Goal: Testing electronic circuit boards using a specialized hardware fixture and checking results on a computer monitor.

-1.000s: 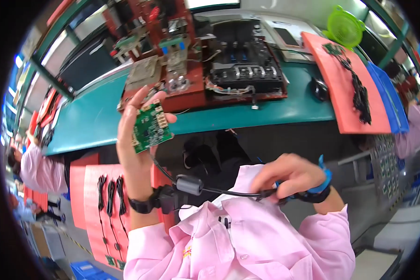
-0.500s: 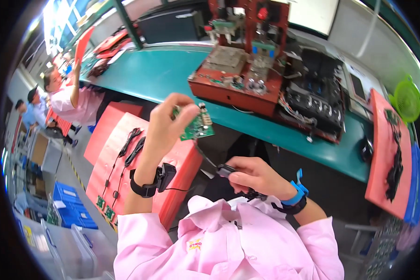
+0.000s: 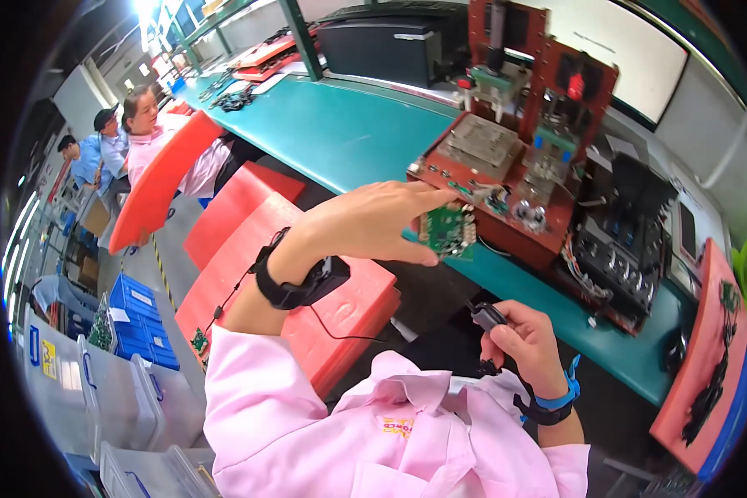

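Note:
My left hand (image 3: 373,222) grips a green circuit board (image 3: 446,229) by its edge, thumb below and fingers above. The board is in front of the red test fixture (image 3: 506,195), apart from my right hand. Lower and to the right, my right hand (image 3: 526,342) is closed round a black cable with a small black block (image 3: 487,315) on it. More of the bundled cable hangs below the fingers. Behind my left forearm lies a stack of pink-red foam sheets (image 3: 349,303), with a thin black cable and a small green board (image 3: 198,339) on top.
A green workbench (image 3: 340,133) carries the fixture, a black device with wires (image 3: 627,241) and a black case (image 3: 382,50). At right stands a tilted foam sheet (image 3: 693,357) with cables. A co-worker holds a red foam sheet (image 3: 168,178) at left. Blue bins (image 3: 141,319) stand below.
The view has shifted. My left hand has carried the board rightward to the fixture's front; my right hand is also further right with its cable. The co-worker's foam sheet has come down.

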`<state>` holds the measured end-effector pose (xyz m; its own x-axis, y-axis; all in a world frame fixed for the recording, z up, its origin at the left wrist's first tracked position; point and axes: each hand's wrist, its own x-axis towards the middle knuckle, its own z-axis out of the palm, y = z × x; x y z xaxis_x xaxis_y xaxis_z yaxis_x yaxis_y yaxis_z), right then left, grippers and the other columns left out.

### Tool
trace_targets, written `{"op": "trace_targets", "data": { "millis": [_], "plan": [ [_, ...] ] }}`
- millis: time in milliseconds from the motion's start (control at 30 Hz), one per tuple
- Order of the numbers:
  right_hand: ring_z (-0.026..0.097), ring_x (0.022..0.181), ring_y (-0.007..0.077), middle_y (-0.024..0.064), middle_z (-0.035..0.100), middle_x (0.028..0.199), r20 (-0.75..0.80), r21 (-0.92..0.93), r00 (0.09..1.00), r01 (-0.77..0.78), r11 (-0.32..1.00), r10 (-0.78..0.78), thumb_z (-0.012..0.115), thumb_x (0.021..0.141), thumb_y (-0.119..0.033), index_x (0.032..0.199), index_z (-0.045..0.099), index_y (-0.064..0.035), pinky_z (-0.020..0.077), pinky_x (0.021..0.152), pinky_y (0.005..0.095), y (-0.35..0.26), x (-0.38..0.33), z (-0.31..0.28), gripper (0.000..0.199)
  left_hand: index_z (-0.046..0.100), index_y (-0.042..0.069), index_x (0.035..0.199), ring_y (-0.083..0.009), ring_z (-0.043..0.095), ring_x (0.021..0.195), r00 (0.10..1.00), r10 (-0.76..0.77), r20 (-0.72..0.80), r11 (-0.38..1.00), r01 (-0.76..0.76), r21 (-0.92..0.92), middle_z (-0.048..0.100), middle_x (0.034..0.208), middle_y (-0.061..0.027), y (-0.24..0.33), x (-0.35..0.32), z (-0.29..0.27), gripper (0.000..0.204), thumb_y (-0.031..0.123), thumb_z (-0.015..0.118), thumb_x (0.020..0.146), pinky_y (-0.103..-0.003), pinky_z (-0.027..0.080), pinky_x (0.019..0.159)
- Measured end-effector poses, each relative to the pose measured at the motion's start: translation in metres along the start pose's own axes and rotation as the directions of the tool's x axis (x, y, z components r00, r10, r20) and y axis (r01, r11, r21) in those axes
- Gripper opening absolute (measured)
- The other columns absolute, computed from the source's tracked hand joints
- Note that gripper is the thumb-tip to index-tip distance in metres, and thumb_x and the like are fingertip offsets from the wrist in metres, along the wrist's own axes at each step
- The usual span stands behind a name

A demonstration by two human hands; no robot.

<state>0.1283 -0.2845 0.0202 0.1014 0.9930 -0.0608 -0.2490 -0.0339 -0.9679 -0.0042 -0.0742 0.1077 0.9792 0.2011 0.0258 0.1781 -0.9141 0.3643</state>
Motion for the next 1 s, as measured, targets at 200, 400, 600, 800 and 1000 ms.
{"op": "trace_targets", "data": {
  "millis": [200, 400, 600, 800, 1000],
  "plan": [
    [0.056, 0.092, 0.0193, 0.0161, 0.057, 0.1, 0.08, 0.078, 0.983, 0.16, 0.984, -0.166, 0.055, 0.079, -0.012, 0.101, 0.046, 0.0007, 0.0426, 0.08, 0.0274, 0.031, 0.053, -0.005, 0.027, 0.044, 0.013, 0.123, -0.0308, 0.049, 0.104, 0.96, 0.092, -0.264, 0.996, -0.085, 0.038, 0.047, 0.119, -0.0128, -0.046, 0.044, -0.001, 0.061, 0.021, 0.068, 0.067, -0.037, 0.042, 0.084],
    [0.051, 0.105, 0.0236, 0.0168, 0.044, 0.122, 0.196, 0.341, 0.979, -0.015, 0.94, -0.055, 0.057, 0.077, -0.013, 0.132, 0.024, -0.0074, 0.0374, 0.088, 0.0307, 0.044, 0.093, 0.001, 0.065, 0.054, 0.013, 0.114, -0.0293, 0.048, 0.106, 0.972, 0.058, -0.228, 0.983, -0.096, -0.16, 0.046, 0.121, -0.0122, -0.116, 0.093, 0.01, 0.049, 0.01, 0.067, 0.067, -0.036, 0.04, 0.087],
    [0.051, 0.105, 0.0245, 0.016, 0.037, 0.127, 0.169, 0.421, 0.981, 0.012, 0.907, -0.091, 0.058, 0.076, -0.016, 0.138, 0.008, -0.0135, 0.0354, 0.09, 0.033, 0.033, 0.113, -0.01, 0.08, 0.056, 0.012, 0.113, -0.0263, 0.046, 0.11, 0.963, 0.171, -0.206, 0.949, -0.218, -0.229, 0.048, 0.12, -0.0101, -0.129, 0.148, 0.008, 0.046, 0.004, 0.065, 0.069, -0.036, 0.036, 0.092],
    [0.052, 0.104, 0.0245, 0.016, 0.037, 0.127, 0.15, 0.456, 0.984, 0.015, 0.89, -0.094, 0.058, 0.075, -0.018, 0.138, 0.008, -0.014, 0.0347, 0.09, 0.0336, 0.028, 0.12, -0.013, 0.081, 0.058, 0.011, 0.11, -0.0257, 0.043, 0.114, 0.977, 0.196, -0.082, 0.946, -0.21, -0.248, 0.055, 0.114, -0.0067, -0.134, 0.168, 0.006, 0.039, 0.006, 0.065, 0.071, -0.036, 0.033, 0.095],
    [0.052, 0.103, 0.0249, 0.017, 0.037, 0.127, 0.161, 0.467, 0.98, 0.026, 0.884, -0.114, 0.057, 0.075, -0.016, 0.138, 0.009, -0.0139, 0.0346, 0.09, 0.0341, 0.029, 0.123, -0.012, 0.079, 0.059, 0.011, 0.109, -0.026, 0.04, 0.117, 0.947, 0.316, -0.067, 0.891, -0.32, -0.322, 0.056, 0.114, -0.006, -0.137, 0.173, 0.006, 0.037, 0.008, 0.065, 0.073, -0.036, 0.032, 0.095]
  ]
}}
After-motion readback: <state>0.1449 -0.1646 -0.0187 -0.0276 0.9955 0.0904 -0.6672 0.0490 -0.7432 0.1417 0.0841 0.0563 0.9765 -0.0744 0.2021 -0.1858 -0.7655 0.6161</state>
